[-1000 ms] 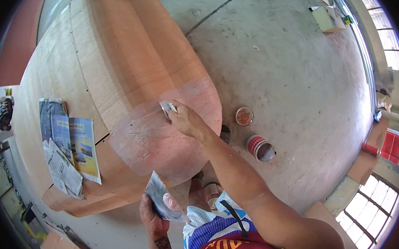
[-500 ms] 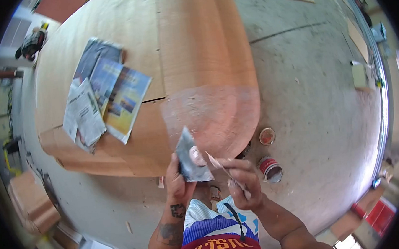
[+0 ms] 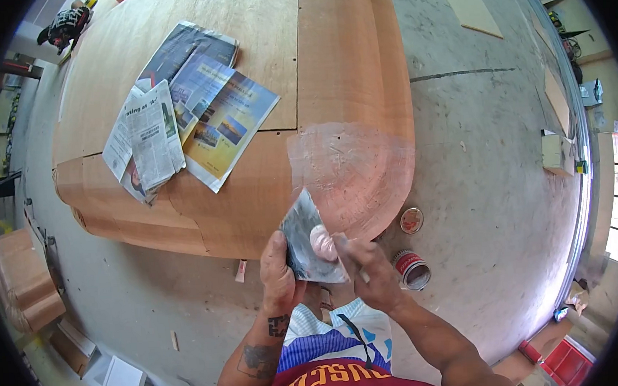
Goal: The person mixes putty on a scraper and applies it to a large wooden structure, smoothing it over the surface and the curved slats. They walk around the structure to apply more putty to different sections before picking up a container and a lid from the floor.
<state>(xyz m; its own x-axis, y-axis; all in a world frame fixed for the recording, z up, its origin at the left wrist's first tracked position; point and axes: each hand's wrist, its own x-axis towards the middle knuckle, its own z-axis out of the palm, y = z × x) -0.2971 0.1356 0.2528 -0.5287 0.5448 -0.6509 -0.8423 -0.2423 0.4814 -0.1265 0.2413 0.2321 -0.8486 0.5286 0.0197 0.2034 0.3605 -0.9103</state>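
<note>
My left hand grips a thin grey mixing board from its left edge, thumb on top. A lump of pale pink putty sits on the board's right part. My right hand is closed and slightly blurred right beside the putty. It holds a thin putty spreader, which the fingers now mostly hide. Beyond both hands is the rounded corner of a large curved plywood form. A pinkish, smeared filler patch covers that corner.
Newspapers lie on the plywood form. On the concrete floor to the right stand an open can and a putty-stained lid. A small tube lies under the front edge. Another person is at the far left.
The view has shifted, so the form and newspapers appear farther right. My right hand has turned and come closer to the board; the spreader, visible before, is now mostly hidden.
</note>
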